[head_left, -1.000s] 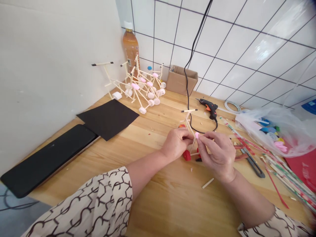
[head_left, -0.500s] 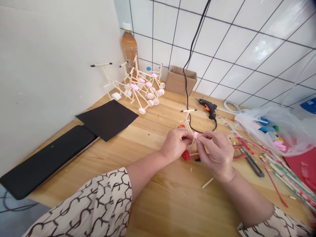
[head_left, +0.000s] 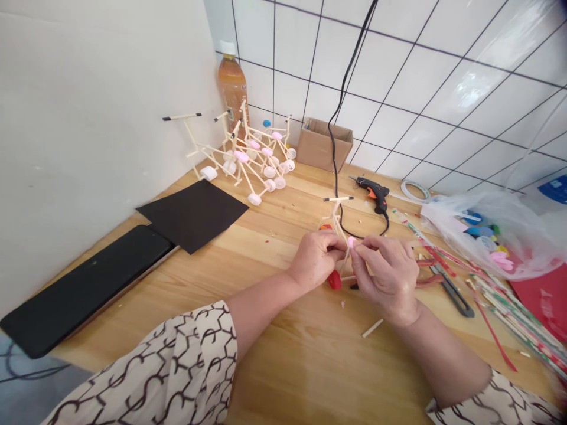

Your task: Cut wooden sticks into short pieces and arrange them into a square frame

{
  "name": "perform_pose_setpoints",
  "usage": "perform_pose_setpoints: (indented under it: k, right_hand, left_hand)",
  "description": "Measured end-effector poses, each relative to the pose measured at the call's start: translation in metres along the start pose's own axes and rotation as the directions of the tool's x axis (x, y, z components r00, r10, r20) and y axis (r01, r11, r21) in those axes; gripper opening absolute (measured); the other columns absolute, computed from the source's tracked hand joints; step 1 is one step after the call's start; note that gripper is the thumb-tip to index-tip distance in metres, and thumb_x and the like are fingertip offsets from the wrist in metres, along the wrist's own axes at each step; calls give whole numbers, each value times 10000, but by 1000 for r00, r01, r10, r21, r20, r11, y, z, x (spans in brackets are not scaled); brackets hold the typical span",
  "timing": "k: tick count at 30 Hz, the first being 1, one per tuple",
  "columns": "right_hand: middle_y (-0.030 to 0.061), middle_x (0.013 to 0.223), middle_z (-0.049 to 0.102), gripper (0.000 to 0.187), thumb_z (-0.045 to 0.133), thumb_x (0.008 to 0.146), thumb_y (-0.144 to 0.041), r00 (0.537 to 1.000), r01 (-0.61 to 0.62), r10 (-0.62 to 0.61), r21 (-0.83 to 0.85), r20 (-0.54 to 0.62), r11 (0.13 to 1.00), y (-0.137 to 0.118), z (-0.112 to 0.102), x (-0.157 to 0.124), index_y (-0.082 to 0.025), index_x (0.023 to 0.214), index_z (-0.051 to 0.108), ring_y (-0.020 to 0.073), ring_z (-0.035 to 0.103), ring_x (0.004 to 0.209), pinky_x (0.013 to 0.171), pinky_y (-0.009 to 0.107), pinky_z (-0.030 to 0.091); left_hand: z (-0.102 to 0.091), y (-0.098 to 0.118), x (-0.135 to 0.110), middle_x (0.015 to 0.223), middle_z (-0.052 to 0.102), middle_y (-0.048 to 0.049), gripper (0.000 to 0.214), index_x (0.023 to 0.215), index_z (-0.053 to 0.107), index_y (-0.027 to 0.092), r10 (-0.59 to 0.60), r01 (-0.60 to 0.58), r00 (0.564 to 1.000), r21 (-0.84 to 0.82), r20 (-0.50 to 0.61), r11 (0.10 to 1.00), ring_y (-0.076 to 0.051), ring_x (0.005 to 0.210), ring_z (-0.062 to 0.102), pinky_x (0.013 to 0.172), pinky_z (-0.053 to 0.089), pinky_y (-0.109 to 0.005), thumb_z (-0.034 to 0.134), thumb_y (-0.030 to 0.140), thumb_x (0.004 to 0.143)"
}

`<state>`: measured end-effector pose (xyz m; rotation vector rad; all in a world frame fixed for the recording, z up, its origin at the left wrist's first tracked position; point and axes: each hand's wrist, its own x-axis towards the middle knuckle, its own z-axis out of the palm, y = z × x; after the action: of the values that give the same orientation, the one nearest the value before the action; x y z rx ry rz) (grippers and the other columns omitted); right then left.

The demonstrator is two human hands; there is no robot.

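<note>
A small tricycle model (head_left: 336, 215) made of pale sticks stands in front of me, with a black-tipped handlebar on top and red bottle-cap wheels low down. My left hand (head_left: 315, 258) pinches its stick frame from the left. Between the thumb and fingers of my right hand (head_left: 386, 274) is a pink bottle cap (head_left: 351, 242), held against the frame where the sticks meet. My fingers hide part of the frame and wheels. Beyond them lies a black glue gun (head_left: 372, 193) with an orange trigger.
Several finished stick tricycles (head_left: 254, 156) stand at the back left by a drink bottle (head_left: 233, 82). A cardboard box (head_left: 325, 144), black sheet (head_left: 195, 213) and phone-like black slab (head_left: 88, 289) lie around. On the right are a utility knife (head_left: 456, 295), wrapped sticks (head_left: 514, 301) and a bag of caps (head_left: 487, 230).
Hardly anything differs. My right hand has shifted very slightly left, and both hands keep their hold at the frame.
</note>
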<state>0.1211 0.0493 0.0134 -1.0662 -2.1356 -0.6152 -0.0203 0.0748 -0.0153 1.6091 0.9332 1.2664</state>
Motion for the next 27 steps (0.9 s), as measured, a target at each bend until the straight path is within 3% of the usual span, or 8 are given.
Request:
perform_pose_setpoints:
  k: [12, 18, 27]
  right_hand:
    - [51, 724, 630, 71, 607, 777, -137, 1000, 11, -11, -3, 10, 1000, 0, -1, 0, -190, 730, 612, 153, 543, 635, 631, 308, 375]
    - [41, 750, 636, 104, 586, 793, -155, 999, 20, -20, -7, 35, 1000, 2, -2, -1, -216, 850, 646, 160, 554, 642, 630, 318, 364]
    - [63, 794, 650, 77, 618, 767, -145, 976, -216, 216, 220, 25, 951, 4, -12, 5, -191, 818, 654, 187, 606, 729, 673, 330, 448]
  left_hand:
    - [-1, 1, 0, 670, 659, -17, 181, 618, 651, 141, 29, -29, 1000, 5, 6, 1000, -143, 686, 602, 688, 461, -250, 569, -4, 690]
    - [1, -2, 1, 657, 654, -9, 173, 608, 647, 143, 8, -8, 1000, 8, -11, 1000, -132, 647, 585, 641, 455, -240, 576, 16, 701]
    - [2, -2, 1, 622, 629, -3, 166, 610, 651, 137, 13, -12, 999, 17, -48, 1000, -119, 613, 561, 604, 441, -225, 596, -4, 680]
